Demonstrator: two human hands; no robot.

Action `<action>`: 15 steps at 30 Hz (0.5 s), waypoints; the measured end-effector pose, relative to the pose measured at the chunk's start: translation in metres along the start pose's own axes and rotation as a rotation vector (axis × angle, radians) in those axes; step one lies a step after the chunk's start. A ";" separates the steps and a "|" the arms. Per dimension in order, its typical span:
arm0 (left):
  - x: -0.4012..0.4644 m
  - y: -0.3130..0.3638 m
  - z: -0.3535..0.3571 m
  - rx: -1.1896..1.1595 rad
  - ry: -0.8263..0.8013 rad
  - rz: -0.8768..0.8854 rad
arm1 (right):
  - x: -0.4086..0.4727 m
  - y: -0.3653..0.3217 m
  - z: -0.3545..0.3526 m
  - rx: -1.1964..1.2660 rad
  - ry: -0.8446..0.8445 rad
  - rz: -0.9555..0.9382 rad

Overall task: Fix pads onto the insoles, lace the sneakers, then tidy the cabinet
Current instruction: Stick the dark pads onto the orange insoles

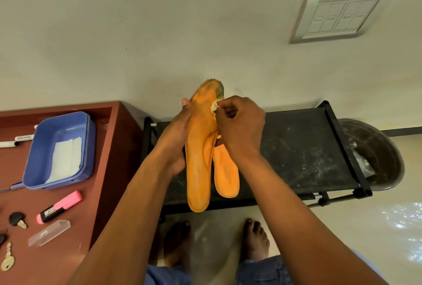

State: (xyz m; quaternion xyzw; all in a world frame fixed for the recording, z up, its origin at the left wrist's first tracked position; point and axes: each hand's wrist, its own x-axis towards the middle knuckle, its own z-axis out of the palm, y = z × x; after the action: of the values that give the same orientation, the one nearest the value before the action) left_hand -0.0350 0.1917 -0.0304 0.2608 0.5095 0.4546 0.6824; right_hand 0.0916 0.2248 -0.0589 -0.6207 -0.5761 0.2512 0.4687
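Holding the long orange insole upright above the black rack shelf, we have our left hand wrapped around its left edge, fingers curled behind and the thumb tip showing near the toe. Our right hand is closed in a pinch on a small pale pad at the insole's right edge, up toward the forefoot. A second orange insole sits just beside the first, lower and to the right; we cannot tell whether it is held or lying on the shelf.

The step in hand looks like seating this pad on the first insole, so the task is early: no sneakers are in view and the cabinet is untouched.

To do it well, we should keep the left hand firm so the insole does not flex while the right works. The pad seems to sit partly off the edge, so we would line it up fully on the surface before pressing, then smooth from its centre outward. The insole's toe looks dark and worn, and adhesive may grip poorly there; a cleaner patch is the safer choice.

On the brown table to our left lie a blue tray, a pink highlighter and keys, well apart from the work.
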 end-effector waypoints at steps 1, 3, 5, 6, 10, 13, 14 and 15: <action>0.000 -0.001 0.001 -0.010 -0.013 -0.003 | 0.002 0.002 -0.002 -0.004 0.010 0.006; 0.000 -0.001 0.002 -0.047 0.001 0.002 | 0.000 0.002 -0.002 -0.008 -0.032 -0.011; 0.001 0.000 0.001 -0.104 0.040 0.022 | -0.007 -0.001 0.003 0.027 -0.163 -0.027; 0.003 0.001 -0.003 -0.140 0.073 0.038 | -0.011 -0.005 0.006 0.051 -0.260 -0.022; 0.010 0.008 -0.024 -0.300 0.182 0.062 | -0.024 -0.016 0.016 0.147 -0.632 -0.009; 0.008 0.010 -0.027 -0.306 0.177 0.046 | -0.026 -0.014 0.018 0.160 -0.678 -0.022; 0.007 0.009 -0.024 -0.281 0.177 0.037 | -0.026 -0.014 0.018 0.149 -0.633 -0.028; 0.006 0.009 -0.020 -0.244 0.175 0.025 | -0.027 -0.014 0.019 0.144 -0.573 -0.027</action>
State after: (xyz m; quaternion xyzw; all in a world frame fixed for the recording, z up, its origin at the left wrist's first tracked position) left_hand -0.0565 0.1989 -0.0331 0.1415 0.5048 0.5426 0.6563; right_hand 0.0634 0.2036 -0.0613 -0.4819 -0.6739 0.4503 0.3330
